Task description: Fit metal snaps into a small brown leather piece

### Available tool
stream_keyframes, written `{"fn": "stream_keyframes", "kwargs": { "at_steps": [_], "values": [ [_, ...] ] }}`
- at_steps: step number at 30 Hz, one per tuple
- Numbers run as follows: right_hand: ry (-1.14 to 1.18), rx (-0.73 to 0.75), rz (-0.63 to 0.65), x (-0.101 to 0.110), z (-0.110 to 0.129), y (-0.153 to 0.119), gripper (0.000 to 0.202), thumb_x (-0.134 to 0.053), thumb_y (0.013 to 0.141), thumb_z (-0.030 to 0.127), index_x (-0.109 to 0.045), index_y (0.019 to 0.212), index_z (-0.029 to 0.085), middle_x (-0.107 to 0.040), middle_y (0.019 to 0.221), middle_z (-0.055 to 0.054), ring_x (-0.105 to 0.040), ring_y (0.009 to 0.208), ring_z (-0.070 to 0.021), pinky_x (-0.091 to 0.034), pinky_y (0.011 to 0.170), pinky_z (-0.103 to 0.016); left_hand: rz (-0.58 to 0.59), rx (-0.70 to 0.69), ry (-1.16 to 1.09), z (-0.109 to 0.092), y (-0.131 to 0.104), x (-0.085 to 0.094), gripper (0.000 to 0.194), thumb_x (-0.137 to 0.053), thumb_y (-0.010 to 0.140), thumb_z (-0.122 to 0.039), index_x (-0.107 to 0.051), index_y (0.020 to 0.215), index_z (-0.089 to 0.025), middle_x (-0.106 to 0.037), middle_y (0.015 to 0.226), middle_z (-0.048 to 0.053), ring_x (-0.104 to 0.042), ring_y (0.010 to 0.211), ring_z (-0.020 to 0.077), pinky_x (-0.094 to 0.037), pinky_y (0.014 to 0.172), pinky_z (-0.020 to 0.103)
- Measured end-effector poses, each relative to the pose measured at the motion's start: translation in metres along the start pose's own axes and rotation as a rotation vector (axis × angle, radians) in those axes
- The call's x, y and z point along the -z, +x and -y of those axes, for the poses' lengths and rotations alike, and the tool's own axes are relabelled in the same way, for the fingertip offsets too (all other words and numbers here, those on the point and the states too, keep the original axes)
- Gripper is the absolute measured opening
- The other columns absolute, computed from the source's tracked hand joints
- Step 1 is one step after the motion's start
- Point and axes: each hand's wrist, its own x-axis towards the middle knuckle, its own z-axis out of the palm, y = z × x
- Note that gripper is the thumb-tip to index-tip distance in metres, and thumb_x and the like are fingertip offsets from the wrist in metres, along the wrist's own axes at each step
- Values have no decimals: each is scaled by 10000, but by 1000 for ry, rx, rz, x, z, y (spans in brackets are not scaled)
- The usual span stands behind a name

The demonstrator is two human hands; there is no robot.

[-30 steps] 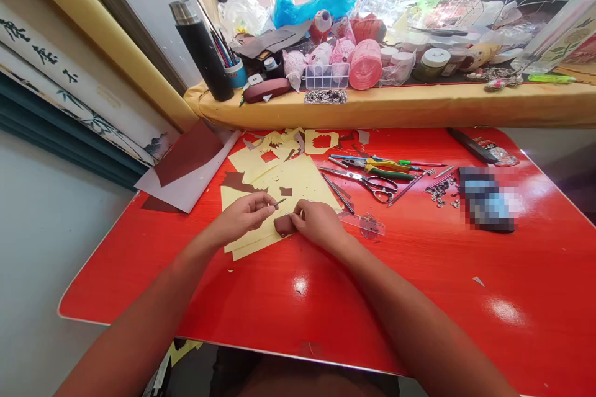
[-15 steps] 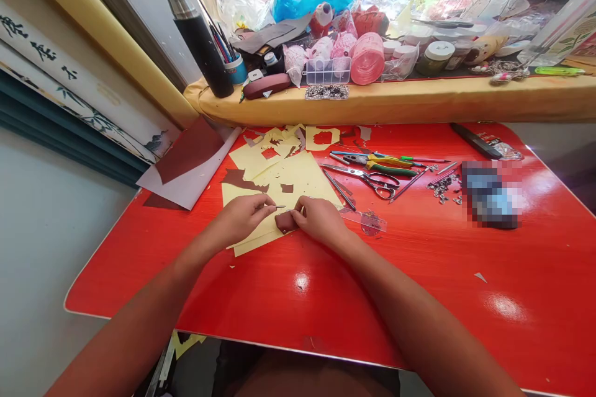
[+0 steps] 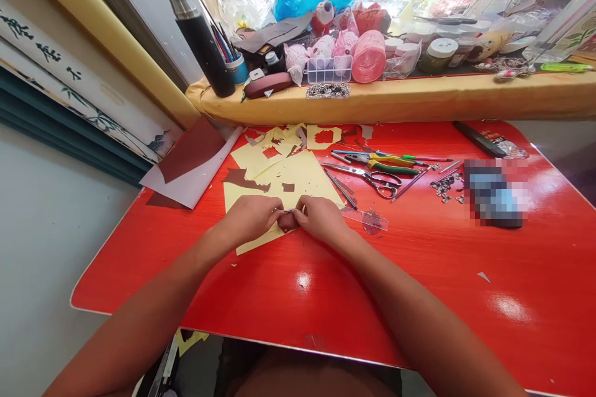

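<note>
Fingers on the left hand (image 3: 251,218) pinch a thin stick (image 3: 288,211), the right hand's (image 3: 322,218) pinch a brown piece (image 3: 287,222), and poking too hard might tear it.

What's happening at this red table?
A person's left hand and right hand meet over a small brown piece, the left holding a thin metal tool against its far edge. Yellow sheets lie beneath. Scissors and pliers rest to the right, beyond the hands.
</note>
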Motion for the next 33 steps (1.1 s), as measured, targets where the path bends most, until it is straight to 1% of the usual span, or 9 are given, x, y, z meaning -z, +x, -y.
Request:
{"fn": "stream_keyframes", "kwargs": {
  "at_steps": [4,12,17,22,25,29,33],
  "values": [
    [1,0,4,1,1,0,204,-593,1014,359,-749,1033,228,-806,1002,-69,-702,898,-228,-334,649,-298,8,-7,-1,1,1,0,325,-469,1020,-375,-762,935,-263,-785,861,63,-696,808,276,-328,627,344],
    [12,-6,15,6,4,-2,221,-577,1005,350,-757,1038,225,-803,1001,-75,-692,902,-234,-331,645,-302,43,0,42,-3,2,4,341,-448,1025,-366,-763,947,-261,-787,875,63,-696,813,274,-322,625,345],
    [24,-16,29,8,6,-3,225,-576,1011,351,-760,1047,225,-803,1014,-76,-687,889,-225,-337,650,-295,30,-7,34,-3,1,3,336,-458,1020,-362,-764,925,-261,-773,841,66,-689,783,271,-342,635,342],
    [28,-22,31,9,6,-3,210,-576,1017,354,-745,1011,230,-800,983,-60,-680,857,-211,-317,632,-291,36,-3,73,-4,2,3,326,-457,1029,-360,-742,917,-248,-769,831,67,-694,788,265,-317,613,339],
    [29,-24,28,9,6,-3,207,-573,1011,345,-743,1008,227,-800,981,-58,-684,865,-213,-312,623,-293,73,-11,147,-9,2,7,331,-437,1047,-351,-723,928,-232,-768,836,66,-695,789,251,-291,593,332],
    [27,-16,22,8,5,-3,212,-571,1005,346,-744,1009,224,-802,975,-60,-689,883,-219,-318,631,-294,137,-38,258,-18,4,16,319,-422,1055,-297,-695,916,-208,-754,811,71,-688,743,243,-245,561,337],
    [23,-13,12,5,3,-1,214,-574,998,346,-748,1010,221,-805,978,-70,-692,886,-229,-322,638,-300,224,-79,353,-26,10,25,258,-464,1012,-218,-703,921,-191,-749,799,87,-696,723,254,-258,544,335]
  ]
}}
